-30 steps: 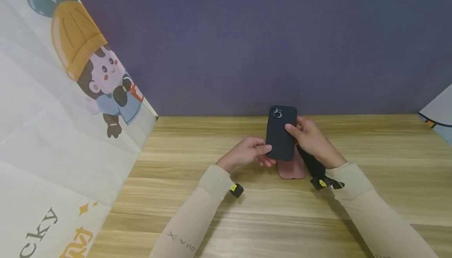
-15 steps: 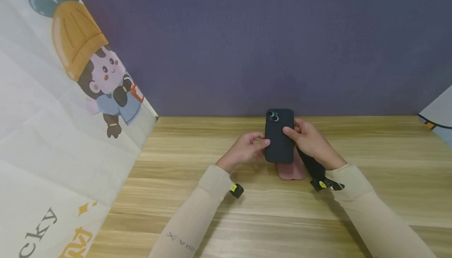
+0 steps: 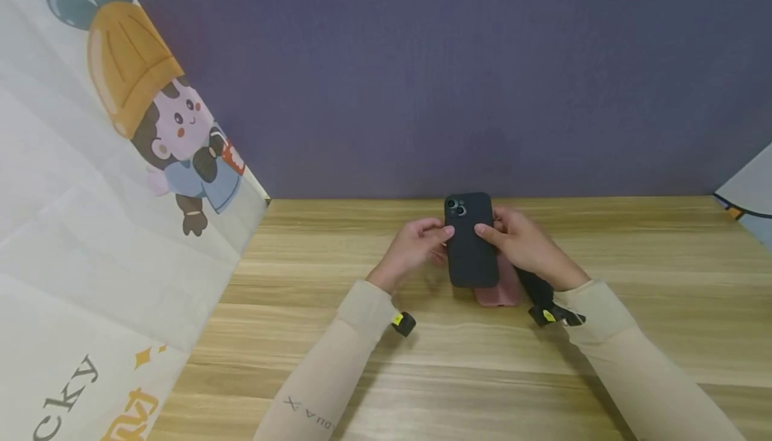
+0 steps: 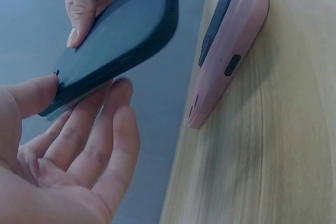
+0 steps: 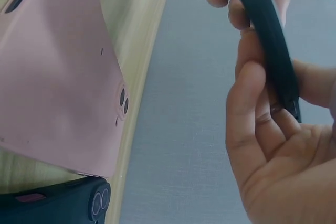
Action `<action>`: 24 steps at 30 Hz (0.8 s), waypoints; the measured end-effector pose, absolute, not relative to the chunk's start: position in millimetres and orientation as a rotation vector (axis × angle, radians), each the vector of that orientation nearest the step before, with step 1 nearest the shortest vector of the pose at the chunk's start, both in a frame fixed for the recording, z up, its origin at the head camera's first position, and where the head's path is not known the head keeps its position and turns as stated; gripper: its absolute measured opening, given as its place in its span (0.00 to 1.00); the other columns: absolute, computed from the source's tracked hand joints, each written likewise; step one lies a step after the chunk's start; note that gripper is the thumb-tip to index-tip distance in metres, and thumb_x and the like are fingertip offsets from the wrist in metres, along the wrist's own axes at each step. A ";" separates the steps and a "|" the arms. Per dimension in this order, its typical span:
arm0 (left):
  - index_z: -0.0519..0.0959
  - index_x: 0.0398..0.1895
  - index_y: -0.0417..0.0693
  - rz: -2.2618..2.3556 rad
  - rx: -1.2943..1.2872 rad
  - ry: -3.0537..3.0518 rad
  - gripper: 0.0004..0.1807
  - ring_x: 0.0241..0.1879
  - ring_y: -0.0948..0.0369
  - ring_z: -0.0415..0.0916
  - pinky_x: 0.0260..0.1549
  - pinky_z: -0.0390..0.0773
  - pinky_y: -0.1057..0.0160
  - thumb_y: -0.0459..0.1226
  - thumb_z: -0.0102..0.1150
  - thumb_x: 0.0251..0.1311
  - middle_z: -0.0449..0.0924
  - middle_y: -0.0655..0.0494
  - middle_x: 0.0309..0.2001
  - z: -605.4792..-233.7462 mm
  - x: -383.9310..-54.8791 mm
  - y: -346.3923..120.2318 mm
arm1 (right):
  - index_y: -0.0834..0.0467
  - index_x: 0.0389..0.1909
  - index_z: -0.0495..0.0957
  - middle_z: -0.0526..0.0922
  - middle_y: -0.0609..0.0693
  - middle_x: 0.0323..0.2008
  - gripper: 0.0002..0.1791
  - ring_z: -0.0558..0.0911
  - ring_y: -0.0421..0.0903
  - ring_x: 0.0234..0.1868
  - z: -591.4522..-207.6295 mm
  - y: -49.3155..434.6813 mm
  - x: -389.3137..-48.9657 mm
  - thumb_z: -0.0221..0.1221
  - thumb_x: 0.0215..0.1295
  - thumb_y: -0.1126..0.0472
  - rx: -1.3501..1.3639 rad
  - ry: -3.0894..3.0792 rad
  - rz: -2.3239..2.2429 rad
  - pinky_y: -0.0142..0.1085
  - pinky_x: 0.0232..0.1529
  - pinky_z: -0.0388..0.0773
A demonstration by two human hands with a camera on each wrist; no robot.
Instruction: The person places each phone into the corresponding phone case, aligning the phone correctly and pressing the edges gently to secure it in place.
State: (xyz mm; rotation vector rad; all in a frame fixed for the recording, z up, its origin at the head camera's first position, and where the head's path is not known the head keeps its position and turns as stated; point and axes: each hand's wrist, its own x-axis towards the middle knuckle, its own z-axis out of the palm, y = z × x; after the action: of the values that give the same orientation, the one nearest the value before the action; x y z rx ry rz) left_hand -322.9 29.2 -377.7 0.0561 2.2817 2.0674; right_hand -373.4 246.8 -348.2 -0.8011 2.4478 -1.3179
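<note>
A phone in a black case [image 3: 472, 260] is held up over the table, its back and two camera lenses facing the head camera. My left hand [image 3: 413, 248] pinches its left edge, thumb on the back and fingers underneath, as the left wrist view shows. From the other side my right hand [image 3: 526, 243] grips it, with the thumb on the back. Below lies a phone in a pink case [image 3: 508, 288], partly hidden by the held one. Beside the pink one rests another dark-cased phone [image 5: 58, 200], mostly covered by my right hand in the head view.
The wood-grain table [image 3: 289, 334] ends at a dark purple-blue wall panel [image 3: 386, 79]. A white sheet with a cartoon figure [image 3: 193, 166] hangs on the left. Black wrist straps with yellow marks sit at both cuffs.
The held phone has moved slightly left and toward me. My left hand has shifted up along its edge, from near the lower corner to the upper part. The right hand has followed the phone.
</note>
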 end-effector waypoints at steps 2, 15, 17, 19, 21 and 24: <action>0.80 0.56 0.39 2.103 0.026 2.272 0.17 0.31 0.61 0.83 0.49 0.84 0.41 0.42 0.59 0.73 0.88 0.43 0.44 -377.4 -323.5 29.0 | 0.68 0.68 0.68 0.88 0.65 0.48 0.24 0.90 0.51 0.45 -349.2 246.0 -373.1 0.53 0.80 0.58 -0.829 2.422 -1.322 0.37 0.41 0.88; 0.83 0.54 0.41 2.161 -0.046 2.256 0.19 0.31 0.61 0.84 0.51 0.83 0.39 0.46 0.61 0.71 0.88 0.47 0.41 -375.9 -325.8 26.7 | 0.66 0.66 0.69 0.88 0.62 0.49 0.23 0.89 0.50 0.47 -352.1 245.9 -372.3 0.53 0.80 0.56 -0.860 2.399 -1.266 0.41 0.45 0.87; 0.84 0.53 0.42 2.153 -0.054 2.273 0.19 0.31 0.61 0.84 0.51 0.83 0.38 0.47 0.62 0.71 0.88 0.48 0.40 -376.2 -326.2 26.3 | 0.65 0.66 0.69 0.89 0.61 0.49 0.23 0.89 0.49 0.47 -352.4 245.7 -372.4 0.53 0.80 0.55 -0.853 2.401 -1.253 0.42 0.46 0.87; 0.84 0.52 0.43 2.147 -0.061 2.288 0.19 0.31 0.61 0.84 0.51 0.83 0.38 0.48 0.62 0.71 0.88 0.48 0.39 -376.0 -326.1 26.0 | 0.65 0.67 0.69 0.88 0.60 0.49 0.24 0.89 0.50 0.48 -352.6 245.4 -372.0 0.53 0.80 0.55 -0.854 2.400 -1.248 0.44 0.47 0.87; 0.84 0.52 0.43 2.143 -0.061 2.296 0.18 0.31 0.61 0.84 0.51 0.82 0.38 0.48 0.62 0.71 0.87 0.49 0.38 -375.8 -326.1 26.1 | 0.66 0.68 0.68 0.88 0.61 0.50 0.25 0.89 0.50 0.48 -353.0 245.4 -371.8 0.53 0.80 0.54 -0.860 2.396 -1.246 0.44 0.47 0.87; 0.84 0.50 0.43 2.130 -0.052 2.320 0.17 0.31 0.61 0.83 0.51 0.82 0.37 0.47 0.62 0.71 0.87 0.48 0.38 -374.7 -325.2 26.3 | 0.66 0.68 0.68 0.88 0.61 0.51 0.25 0.89 0.51 0.49 -353.8 245.3 -371.9 0.53 0.80 0.54 -0.869 2.388 -1.249 0.44 0.47 0.87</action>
State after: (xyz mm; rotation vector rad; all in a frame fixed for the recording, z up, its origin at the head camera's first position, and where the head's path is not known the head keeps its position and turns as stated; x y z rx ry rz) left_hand -325.2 26.3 -374.7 -0.0519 2.3196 2.1304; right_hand -371.9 245.3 -353.8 -0.8689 2.3881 -1.2493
